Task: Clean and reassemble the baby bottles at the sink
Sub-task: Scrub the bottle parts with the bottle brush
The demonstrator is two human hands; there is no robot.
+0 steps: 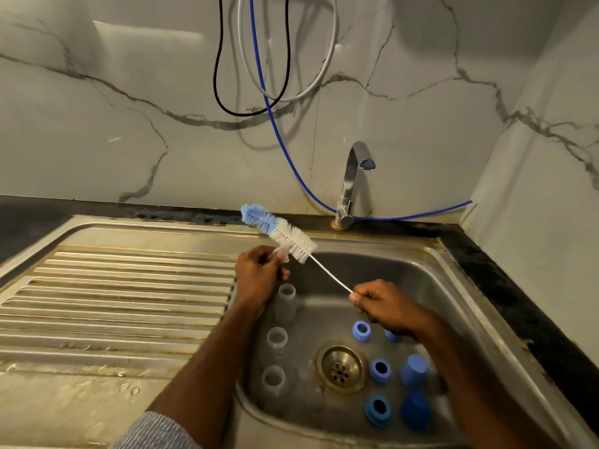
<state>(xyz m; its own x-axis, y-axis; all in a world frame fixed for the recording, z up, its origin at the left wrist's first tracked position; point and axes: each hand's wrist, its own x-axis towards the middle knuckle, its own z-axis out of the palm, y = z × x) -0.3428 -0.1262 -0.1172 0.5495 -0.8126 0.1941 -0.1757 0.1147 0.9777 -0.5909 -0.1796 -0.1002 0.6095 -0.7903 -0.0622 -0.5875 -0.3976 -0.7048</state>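
Note:
My right hand (382, 306) grips the wire handle of a blue and white bottle brush (278, 233), which points up and left over the sink (431, 286). My left hand (259, 273) pinches a small clear part (279, 254), likely a teat, just below the bristles. Three clear bottles (286, 299) (277, 338) (274, 380) stand upright along the basin's left wall. Several blue collar rings (361, 330) (380, 369) (378, 409) and blue caps (414, 371) (416, 411) lie right of the drain (340, 366). Part of another blue piece (392, 335) shows under my right hand.
A chrome tap (351, 186) stands behind the basin, with no water running. The ribbed steel drainboard (113, 303) stretches to the left. Black, white and blue hoses (269, 92) hang on the marble wall. A dark counter (518, 303) borders the sink on the right.

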